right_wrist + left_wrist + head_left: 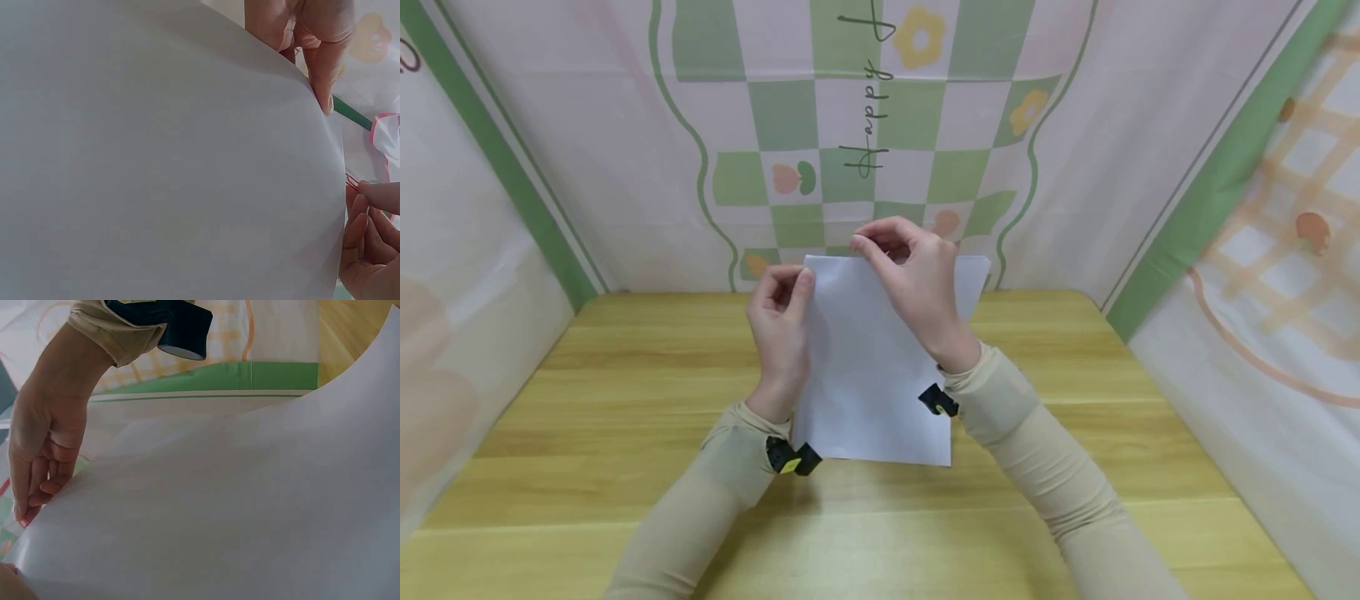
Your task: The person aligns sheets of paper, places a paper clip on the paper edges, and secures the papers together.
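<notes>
Several white paper sheets (872, 358) are held up above the table, slightly fanned at the right. My left hand (778, 333) pinches their upper left corner between thumb and fingers; in the right wrist view this left hand (306, 44) grips the paper's edge. At the top edge my right hand (917, 279) pinches a small red paper clip (352, 181), which lies right by the paper's edge. Whether the clip is on the paper, I cannot tell. The left wrist view shows the right hand (50, 437) at the edge, with the clip hidden there.
The wooden table (647, 400) spreads beneath both arms. A green and white checked curtain (850, 117) hangs behind it, with further printed curtains at both sides. A black wrist camera (793, 457) sits on the left sleeve, another wrist camera (938, 400) on the right.
</notes>
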Action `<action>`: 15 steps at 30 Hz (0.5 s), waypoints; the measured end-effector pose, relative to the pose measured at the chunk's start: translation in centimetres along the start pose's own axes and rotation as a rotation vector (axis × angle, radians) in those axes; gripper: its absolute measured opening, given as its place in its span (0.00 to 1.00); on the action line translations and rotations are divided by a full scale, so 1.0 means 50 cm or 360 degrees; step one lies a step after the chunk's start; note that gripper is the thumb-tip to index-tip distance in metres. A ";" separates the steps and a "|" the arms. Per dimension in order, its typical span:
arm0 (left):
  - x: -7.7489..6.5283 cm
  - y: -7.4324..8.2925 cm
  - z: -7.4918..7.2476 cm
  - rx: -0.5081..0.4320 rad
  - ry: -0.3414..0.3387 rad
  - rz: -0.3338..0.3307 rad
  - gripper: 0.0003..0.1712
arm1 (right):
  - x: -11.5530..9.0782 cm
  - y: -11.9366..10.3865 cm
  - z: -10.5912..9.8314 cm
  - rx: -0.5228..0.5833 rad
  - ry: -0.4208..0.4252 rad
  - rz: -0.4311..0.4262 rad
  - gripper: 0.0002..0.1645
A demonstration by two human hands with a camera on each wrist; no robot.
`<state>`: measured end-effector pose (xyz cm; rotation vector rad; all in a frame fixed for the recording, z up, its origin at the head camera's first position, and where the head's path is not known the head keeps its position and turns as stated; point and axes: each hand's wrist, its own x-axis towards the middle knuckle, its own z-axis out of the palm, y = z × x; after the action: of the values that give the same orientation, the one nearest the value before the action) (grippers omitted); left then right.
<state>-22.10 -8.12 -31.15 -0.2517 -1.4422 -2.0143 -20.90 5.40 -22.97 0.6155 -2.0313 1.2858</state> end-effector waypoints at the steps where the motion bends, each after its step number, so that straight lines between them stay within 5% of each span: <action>1: 0.000 -0.001 0.000 -0.0001 0.0000 -0.0001 0.06 | 0.001 0.010 0.003 -0.0001 0.0002 -0.0008 0.07; 6: 0.000 -0.003 0.001 -0.0006 -0.0002 0.0012 0.09 | 0.007 0.057 0.019 0.0022 0.0003 -0.0055 0.08; 15: -0.002 -0.004 0.002 0.0055 -0.0022 0.0005 0.10 | 0.004 0.059 0.023 -0.0022 0.0008 -0.0094 0.08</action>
<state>-22.19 -7.97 -31.32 -0.2536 -1.4828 -1.9868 -23.36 5.54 -24.95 0.6606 -2.0016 1.2369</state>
